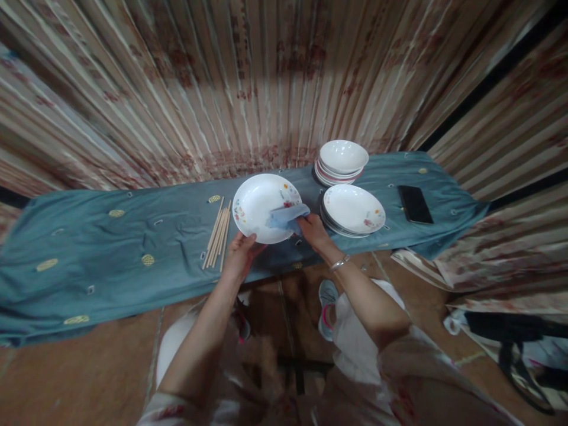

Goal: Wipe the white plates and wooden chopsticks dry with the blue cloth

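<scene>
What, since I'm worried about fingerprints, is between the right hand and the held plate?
The head view shows a blue cloth there, held in the right hand against the plate.

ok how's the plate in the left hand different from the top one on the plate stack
The left hand grips the held plate; the stacked plate rests on others. A blue cloth covers part of the held plate; the stacked plate has none. Both are white with floral decoration.
</scene>
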Demonstrator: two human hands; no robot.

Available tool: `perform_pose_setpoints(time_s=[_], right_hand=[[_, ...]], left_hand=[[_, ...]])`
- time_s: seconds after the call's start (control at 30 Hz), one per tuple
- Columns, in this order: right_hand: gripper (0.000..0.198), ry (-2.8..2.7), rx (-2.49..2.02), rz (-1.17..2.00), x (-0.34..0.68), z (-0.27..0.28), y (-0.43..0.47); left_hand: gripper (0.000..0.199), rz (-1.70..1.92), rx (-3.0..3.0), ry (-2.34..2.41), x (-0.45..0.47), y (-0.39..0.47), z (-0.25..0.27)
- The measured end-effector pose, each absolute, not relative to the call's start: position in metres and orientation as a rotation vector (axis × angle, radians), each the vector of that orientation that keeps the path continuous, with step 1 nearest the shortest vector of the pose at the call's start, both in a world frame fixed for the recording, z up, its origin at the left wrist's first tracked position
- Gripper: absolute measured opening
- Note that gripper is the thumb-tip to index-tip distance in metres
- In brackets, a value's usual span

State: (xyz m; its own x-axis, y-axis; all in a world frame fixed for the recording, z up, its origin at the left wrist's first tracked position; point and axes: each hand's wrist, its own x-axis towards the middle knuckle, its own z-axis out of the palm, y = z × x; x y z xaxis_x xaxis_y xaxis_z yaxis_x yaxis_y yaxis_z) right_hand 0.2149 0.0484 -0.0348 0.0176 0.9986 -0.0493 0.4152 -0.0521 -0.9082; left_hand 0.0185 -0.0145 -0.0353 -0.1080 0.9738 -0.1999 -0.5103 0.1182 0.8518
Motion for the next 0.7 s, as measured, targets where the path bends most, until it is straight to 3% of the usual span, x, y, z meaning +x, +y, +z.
perform_pose_setpoints(time_s=[0.23,0.4,0.7], right_hand=[[0.03,-1.917,-1.793,0.476,0.221,-0.008,0.044],[0.045,-1.911,-1.731,0.325,0.228,-0.001,0.048],[0.057,-1.458,-1.437,0.826,0.222,-0.034,0.076]], left_hand=[[0.05,1.409,0.637,1.028,0.016,-0.015,-0.033],[0.054,1.391,0.699,1.1,0.018,-0.019,-0.03],[0.052,1.301,0.729,1.134,0.029,-0.023,-0.033]])
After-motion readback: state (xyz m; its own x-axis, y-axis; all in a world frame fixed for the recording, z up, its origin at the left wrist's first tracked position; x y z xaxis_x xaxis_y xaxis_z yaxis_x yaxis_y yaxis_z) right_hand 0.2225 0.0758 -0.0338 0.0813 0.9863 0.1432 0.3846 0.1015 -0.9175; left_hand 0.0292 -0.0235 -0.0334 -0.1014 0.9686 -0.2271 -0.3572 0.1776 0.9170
